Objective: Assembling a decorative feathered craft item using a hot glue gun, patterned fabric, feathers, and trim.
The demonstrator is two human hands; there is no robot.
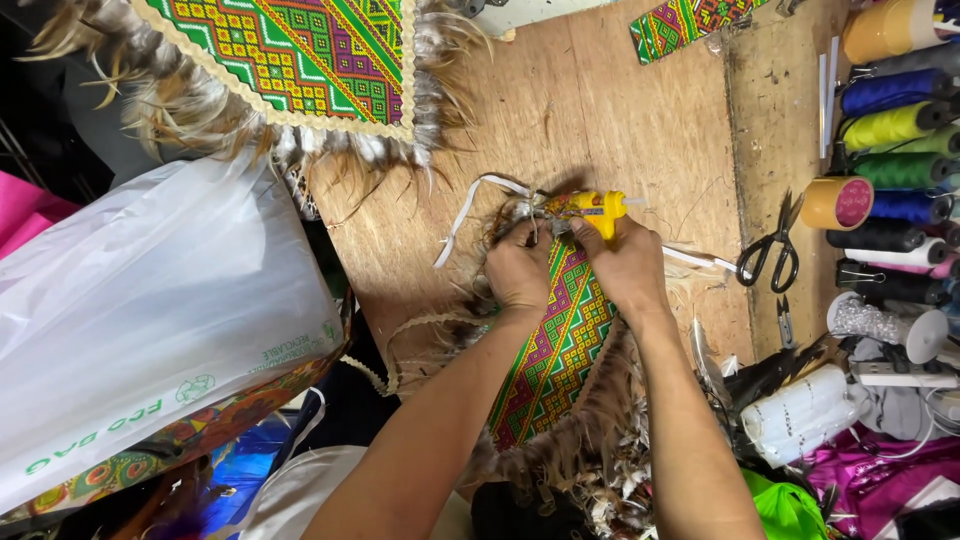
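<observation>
A long beaded band (556,345) in green, yellow, pink and red, edged with brown feathers, lies on a plywood table (620,120). My left hand (518,268) pinches feathers at the band's far end. My right hand (628,262) grips a yellow glue gun (592,208), its nozzle pointing left at the same end. A white strap (470,210) curls out from there.
A larger beaded, feather-trimmed panel (300,55) lies at the far left. A white plastic bag (150,310) sits left. Black scissors (772,245), thread spools (895,125), a tape roll (838,203) and a white roll (800,412) crowd the right side.
</observation>
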